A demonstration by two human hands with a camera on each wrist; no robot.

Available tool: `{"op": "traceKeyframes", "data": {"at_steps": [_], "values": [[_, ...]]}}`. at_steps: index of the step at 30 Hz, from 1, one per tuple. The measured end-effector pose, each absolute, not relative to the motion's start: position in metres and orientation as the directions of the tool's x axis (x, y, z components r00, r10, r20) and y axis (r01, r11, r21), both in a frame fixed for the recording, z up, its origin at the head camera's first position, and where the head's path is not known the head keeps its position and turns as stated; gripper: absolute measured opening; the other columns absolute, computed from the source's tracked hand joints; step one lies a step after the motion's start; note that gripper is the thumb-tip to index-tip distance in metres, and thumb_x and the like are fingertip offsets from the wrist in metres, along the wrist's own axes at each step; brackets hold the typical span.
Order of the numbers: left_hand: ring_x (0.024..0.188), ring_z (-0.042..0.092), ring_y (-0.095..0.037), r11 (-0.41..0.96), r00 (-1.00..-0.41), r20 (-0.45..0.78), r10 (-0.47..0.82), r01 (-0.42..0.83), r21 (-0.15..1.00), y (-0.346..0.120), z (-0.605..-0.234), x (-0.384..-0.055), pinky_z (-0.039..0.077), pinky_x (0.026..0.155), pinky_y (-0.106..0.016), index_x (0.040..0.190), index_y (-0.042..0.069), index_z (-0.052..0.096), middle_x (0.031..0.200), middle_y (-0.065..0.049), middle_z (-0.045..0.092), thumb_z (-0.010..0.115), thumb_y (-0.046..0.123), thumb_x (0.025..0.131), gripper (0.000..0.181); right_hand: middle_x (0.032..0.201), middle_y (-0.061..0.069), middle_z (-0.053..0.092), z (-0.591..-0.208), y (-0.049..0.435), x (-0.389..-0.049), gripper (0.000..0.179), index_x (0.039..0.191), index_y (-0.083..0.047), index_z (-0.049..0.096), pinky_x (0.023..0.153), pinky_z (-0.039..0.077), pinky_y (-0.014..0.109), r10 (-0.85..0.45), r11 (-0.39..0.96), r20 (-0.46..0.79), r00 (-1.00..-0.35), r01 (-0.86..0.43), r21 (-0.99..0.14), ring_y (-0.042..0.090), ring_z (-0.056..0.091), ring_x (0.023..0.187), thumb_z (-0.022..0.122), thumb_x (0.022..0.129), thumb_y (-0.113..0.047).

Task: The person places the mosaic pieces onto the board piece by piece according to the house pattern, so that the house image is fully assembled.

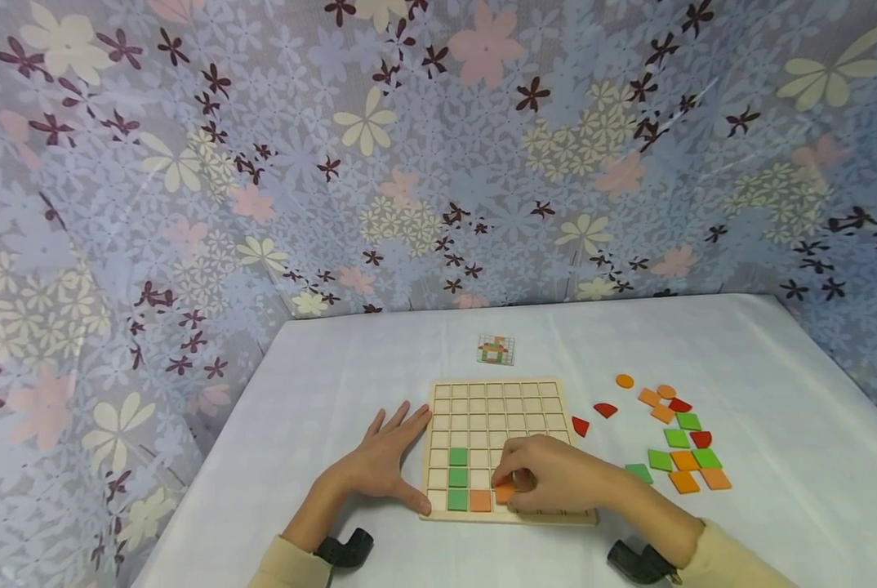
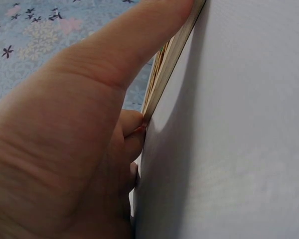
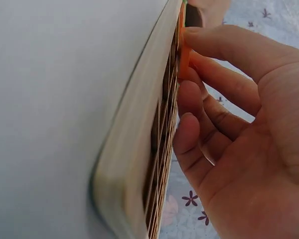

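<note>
A wooden grid board (image 1: 496,389) lies on the white-covered table. My left hand (image 1: 381,459) is spread along its left side, thumb at the near left corner and a fingertip at the left edge; in the left wrist view the thumb crosses the board's rim (image 2: 172,64). My right hand (image 1: 556,474) pinches an orange square tile (image 1: 505,493) between thumb and fingers over the nearest row, just right of an orange tile (image 1: 480,501) set in its cell. Three green tiles (image 1: 457,478) form a column left of that. The right wrist view shows the pinched tile (image 3: 185,57) edge-on at the grid.
Right of the board lie loose orange and green squares (image 1: 683,461), red quarter-round pieces (image 1: 605,410) and orange discs (image 1: 625,381). A small pattern card (image 1: 496,349) lies beyond the board's far edge. Flowered cloth (image 1: 409,163) hangs behind the table (image 1: 336,367).
</note>
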State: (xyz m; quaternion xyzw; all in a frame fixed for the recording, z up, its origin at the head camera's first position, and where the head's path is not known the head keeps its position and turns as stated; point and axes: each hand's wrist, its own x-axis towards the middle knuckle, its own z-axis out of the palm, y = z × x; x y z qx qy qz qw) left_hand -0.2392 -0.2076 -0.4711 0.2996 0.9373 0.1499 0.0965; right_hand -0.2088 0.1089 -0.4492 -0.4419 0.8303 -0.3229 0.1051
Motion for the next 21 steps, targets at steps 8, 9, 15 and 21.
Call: {"op": "traceKeyframes", "data": {"at_steps": [8, 9, 15, 21], "values": [[0.146, -0.002, -0.022, 0.776, -0.803, -0.088, 0.589, 0.533, 0.337, -0.2074, -0.4705, -0.2386, -0.005, 0.114, -0.051, 0.156, 0.019, 0.014, 0.160, 0.006, 0.010, 0.064, 0.089, 0.047, 0.139, 0.089, -0.016, 0.059, -0.4500, 0.1015, -0.2029, 0.024, 0.102, -0.025, 0.074, 0.060, 0.046, 0.018, -0.813, 0.385, 0.102, -0.573, -0.662, -0.643, -0.001, 0.052, 0.069, 0.076, 0.079, -0.020], [0.146, -0.002, -0.023, 0.776, -0.803, -0.088, 0.590, 0.533, 0.337, -0.2073, -0.4704, -0.2385, -0.005, 0.114, -0.051, 0.156, 0.018, 0.015, 0.160, 0.006, 0.010, 0.064, 0.089, 0.047, 0.139, 0.088, -0.016, 0.059, -0.4498, 0.1012, -0.2025, 0.024, 0.102, -0.025, 0.074, 0.060, 0.046, 0.019, -0.812, 0.387, 0.104, -0.575, -0.662, -0.642, -0.001, 0.052, 0.069, 0.077, 0.079, -0.020], [0.146, -0.001, -0.023, 0.774, -0.802, -0.087, 0.591, 0.533, 0.343, -0.2073, -0.4693, -0.2375, -0.005, 0.114, -0.051, 0.156, 0.018, 0.015, 0.160, 0.005, 0.011, 0.065, 0.088, 0.047, 0.139, 0.089, -0.016, 0.058, -0.4515, 0.1019, -0.2028, 0.024, 0.103, -0.026, 0.073, 0.061, 0.047, 0.019, -0.807, 0.399, 0.102, -0.582, -0.664, -0.633, 0.000, 0.052, 0.071, 0.077, 0.080, -0.022], [0.146, -0.001, -0.023, 0.775, -0.803, -0.092, 0.589, 0.529, 0.345, -0.2060, -0.4674, -0.2366, -0.005, 0.113, -0.051, 0.156, 0.018, 0.015, 0.160, 0.005, 0.011, 0.066, 0.087, 0.047, 0.139, 0.087, -0.016, 0.057, -0.4526, 0.1061, -0.2052, 0.023, 0.104, -0.027, 0.072, 0.060, 0.045, 0.018, -0.817, 0.390, 0.107, -0.567, -0.679, -0.623, 0.001, 0.049, 0.070, 0.077, 0.082, -0.026]]}}
